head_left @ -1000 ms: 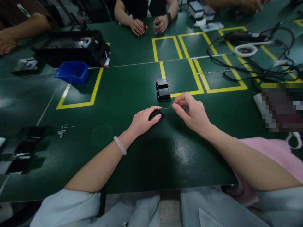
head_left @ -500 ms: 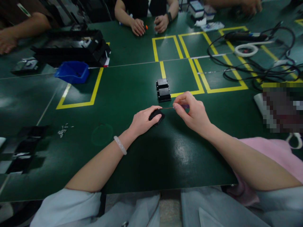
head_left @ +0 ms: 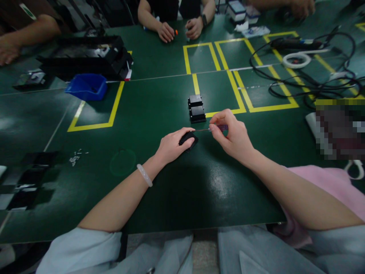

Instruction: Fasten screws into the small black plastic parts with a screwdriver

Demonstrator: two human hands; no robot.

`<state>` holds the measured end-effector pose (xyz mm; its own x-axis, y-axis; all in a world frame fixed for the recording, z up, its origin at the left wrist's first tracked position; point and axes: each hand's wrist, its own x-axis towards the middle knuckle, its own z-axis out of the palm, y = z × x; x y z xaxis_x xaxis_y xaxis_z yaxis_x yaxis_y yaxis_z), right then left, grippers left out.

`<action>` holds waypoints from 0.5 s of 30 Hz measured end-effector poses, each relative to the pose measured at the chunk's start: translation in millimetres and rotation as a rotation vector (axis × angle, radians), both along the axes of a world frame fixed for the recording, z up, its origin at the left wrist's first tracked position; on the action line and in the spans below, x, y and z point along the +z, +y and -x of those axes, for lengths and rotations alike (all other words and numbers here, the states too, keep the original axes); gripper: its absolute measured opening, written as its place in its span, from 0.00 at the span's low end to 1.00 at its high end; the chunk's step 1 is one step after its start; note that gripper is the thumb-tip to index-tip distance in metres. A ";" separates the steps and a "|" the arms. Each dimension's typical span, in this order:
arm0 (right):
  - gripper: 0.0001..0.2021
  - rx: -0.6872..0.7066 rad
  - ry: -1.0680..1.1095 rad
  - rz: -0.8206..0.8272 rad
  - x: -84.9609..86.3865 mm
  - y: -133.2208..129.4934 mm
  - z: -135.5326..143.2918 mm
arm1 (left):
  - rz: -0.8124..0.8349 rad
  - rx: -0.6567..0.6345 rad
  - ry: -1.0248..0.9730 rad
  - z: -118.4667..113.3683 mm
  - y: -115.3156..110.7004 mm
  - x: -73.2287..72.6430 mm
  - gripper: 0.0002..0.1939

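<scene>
My left hand (head_left: 173, 144), with a pale bracelet on its wrist, is closed around a small black box-like part (head_left: 191, 141) on the green table. Between the fingers of my right hand (head_left: 230, 133) is a screwdriver (head_left: 222, 127) with a purplish handle. Its thin shaft lies nearly level and points left, the tip at the far edge of the black part by my left fingertips. Whether the tip sits in a screw is too small to tell. Just beyond, two black blocks (head_left: 197, 110) with small bright screws along their sides lie in a row.
Loose screws (head_left: 74, 158) lie at left, near several dark parts (head_left: 31, 179). A blue bin (head_left: 88, 87) stands before stacked black trays (head_left: 85, 57). Black cables (head_left: 308, 83) tangle at right, above a pink cloth (head_left: 322, 186). Across the table are a co-worker's hands (head_left: 194, 28).
My right hand's fingers have shifted very slightly on the screwdriver, showing more of its handle. My left hand and the black part stay in place.
</scene>
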<state>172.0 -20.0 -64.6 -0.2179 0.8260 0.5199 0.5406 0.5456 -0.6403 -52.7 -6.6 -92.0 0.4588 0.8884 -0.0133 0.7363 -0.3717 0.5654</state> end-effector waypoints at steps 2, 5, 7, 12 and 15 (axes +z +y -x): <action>0.05 -0.005 0.000 -0.005 -0.3 -0.2 0.2 | 0.002 0.004 0.001 0.0 0.1 -0.1 0.22; 0.04 -0.007 -0.005 -0.002 -0.2 -0.2 0.0 | -0.002 0.002 0.002 0.2 0.4 -1.0 0.22; 0.03 0.007 -0.012 0.002 0.2 0.0 -0.2 | -0.004 0.001 0.005 0.4 0.6 -1.6 0.22; 0.02 0.001 -0.021 0.000 0.3 0.2 -0.1 | -0.003 0.008 0.012 0.3 0.3 -1.1 0.22; 0.05 -0.013 -0.021 -0.008 0.1 -0.7 0.4 | -0.001 0.009 0.012 0.1 -0.1 -0.1 0.22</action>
<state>171.6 -20.8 -64.4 -0.2178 0.8247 0.5220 0.5614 0.5434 -0.6242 -52.8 -6.7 -92.1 0.4506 0.8925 -0.0181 0.7462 -0.3655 0.5564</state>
